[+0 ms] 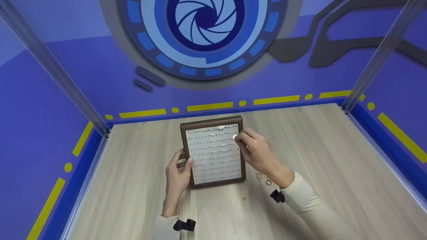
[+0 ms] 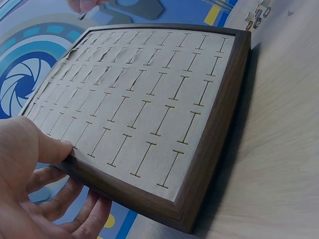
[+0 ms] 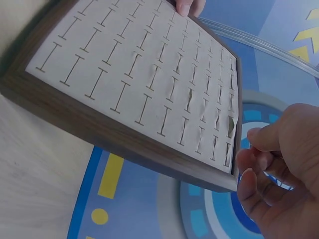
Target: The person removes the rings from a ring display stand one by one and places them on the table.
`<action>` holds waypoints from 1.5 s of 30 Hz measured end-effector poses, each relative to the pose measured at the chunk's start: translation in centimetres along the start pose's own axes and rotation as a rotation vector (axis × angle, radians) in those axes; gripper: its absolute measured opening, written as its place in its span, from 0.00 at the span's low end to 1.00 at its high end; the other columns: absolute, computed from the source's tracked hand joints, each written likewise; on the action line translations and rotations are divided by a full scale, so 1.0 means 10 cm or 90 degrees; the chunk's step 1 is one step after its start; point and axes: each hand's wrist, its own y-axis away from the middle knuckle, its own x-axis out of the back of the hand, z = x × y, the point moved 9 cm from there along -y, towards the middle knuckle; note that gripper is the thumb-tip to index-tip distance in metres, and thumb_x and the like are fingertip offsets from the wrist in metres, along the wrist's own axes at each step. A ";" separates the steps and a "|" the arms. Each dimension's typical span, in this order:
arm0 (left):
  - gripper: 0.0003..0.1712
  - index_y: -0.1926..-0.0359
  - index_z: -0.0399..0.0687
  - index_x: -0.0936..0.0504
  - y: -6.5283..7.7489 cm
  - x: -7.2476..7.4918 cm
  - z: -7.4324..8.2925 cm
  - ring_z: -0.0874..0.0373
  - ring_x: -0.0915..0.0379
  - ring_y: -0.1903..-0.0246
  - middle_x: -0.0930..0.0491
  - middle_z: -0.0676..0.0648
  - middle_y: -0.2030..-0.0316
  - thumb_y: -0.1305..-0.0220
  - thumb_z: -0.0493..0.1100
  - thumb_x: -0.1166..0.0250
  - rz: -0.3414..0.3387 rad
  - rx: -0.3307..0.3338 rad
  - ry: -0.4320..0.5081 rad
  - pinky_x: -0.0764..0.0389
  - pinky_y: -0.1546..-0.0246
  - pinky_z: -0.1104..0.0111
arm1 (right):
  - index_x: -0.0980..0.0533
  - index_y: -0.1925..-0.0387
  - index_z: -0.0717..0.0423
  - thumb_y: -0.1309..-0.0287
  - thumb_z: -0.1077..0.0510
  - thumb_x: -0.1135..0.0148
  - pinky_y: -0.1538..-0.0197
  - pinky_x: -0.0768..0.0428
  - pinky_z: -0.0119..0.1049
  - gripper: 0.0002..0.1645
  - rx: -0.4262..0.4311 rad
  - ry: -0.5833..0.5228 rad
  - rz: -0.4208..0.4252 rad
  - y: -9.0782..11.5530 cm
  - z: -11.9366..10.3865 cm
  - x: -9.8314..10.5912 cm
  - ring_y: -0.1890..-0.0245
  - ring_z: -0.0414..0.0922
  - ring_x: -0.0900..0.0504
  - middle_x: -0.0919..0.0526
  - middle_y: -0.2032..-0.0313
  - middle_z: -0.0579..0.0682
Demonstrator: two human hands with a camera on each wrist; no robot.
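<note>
A ring display tray (image 1: 217,166) with a dark brown wooden frame and a pale slotted pad stands tilted up on the table. My left hand (image 1: 178,175) grips its left edge, thumb (image 2: 52,148) on the front rim and fingers behind. My right hand (image 1: 257,150) is beside the upper right edge, pinching a small shiny ring (image 1: 235,137) between thumb and fingertips. In the left wrist view that ring (image 2: 82,16) hangs just past the tray's edge. The right wrist view has the ring hidden by the fingers. Several slots (image 3: 231,127) near the top gape; others lie flat.
Several loose rings (image 1: 260,176) lie on the wood-grain table (image 1: 133,186), to the right of the tray and close to the right forearm. Blue printed panels (image 1: 83,66) with metal corner posts (image 1: 50,60) wall in the table at the back and sides.
</note>
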 end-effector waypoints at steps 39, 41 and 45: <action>0.28 0.27 0.44 0.25 0.00 -0.03 -0.02 0.42 0.15 0.45 0.18 0.38 0.41 0.24 0.37 0.35 -0.003 0.016 0.005 0.15 0.40 0.51 | 0.17 0.66 0.57 0.54 0.81 0.24 0.62 0.20 0.18 0.20 -0.079 -0.003 -0.061 1.14 0.58 0.32 0.69 0.38 0.15 0.15 0.65 0.47; 0.28 0.27 0.44 0.25 -0.01 -0.02 -0.02 0.42 0.15 0.45 0.18 0.38 0.41 0.24 0.37 0.35 -0.002 0.014 0.005 0.15 0.40 0.51 | 0.16 0.66 0.57 0.54 0.81 0.23 0.62 0.19 0.18 0.20 -0.087 0.001 -0.065 1.20 0.62 0.31 0.69 0.38 0.15 0.15 0.66 0.46; 0.28 0.27 0.43 0.25 -0.02 -0.01 -0.01 0.42 0.15 0.45 0.18 0.37 0.41 0.24 0.37 0.35 -0.002 0.008 0.003 0.14 0.40 0.51 | 0.15 0.66 0.56 0.53 0.79 0.22 0.64 0.17 0.22 0.18 -0.120 0.010 -0.089 1.32 0.70 0.28 0.69 0.36 0.15 0.14 0.66 0.44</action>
